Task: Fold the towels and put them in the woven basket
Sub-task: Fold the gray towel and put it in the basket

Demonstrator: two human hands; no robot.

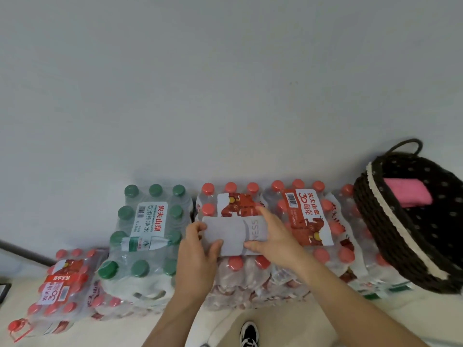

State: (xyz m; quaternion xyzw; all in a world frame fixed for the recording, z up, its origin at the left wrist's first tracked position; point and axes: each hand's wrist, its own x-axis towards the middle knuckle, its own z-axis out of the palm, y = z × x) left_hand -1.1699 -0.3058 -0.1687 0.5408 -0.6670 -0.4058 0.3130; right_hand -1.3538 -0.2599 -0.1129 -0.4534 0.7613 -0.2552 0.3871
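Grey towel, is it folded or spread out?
Folded: the grey towel is a compact bundle held between left hand and right hand.

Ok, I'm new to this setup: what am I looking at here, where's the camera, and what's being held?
There is no machine here: these are a person's two bare hands, seen from one wide-angle camera worn on the head, looking down. The left hand and right hand grip the ends of a folded grey towel, which lies on shrink-wrapped packs of red-capped bottles. A green-capped pack stands to the left. At the right, a dark woven basket already holds a pink towel.
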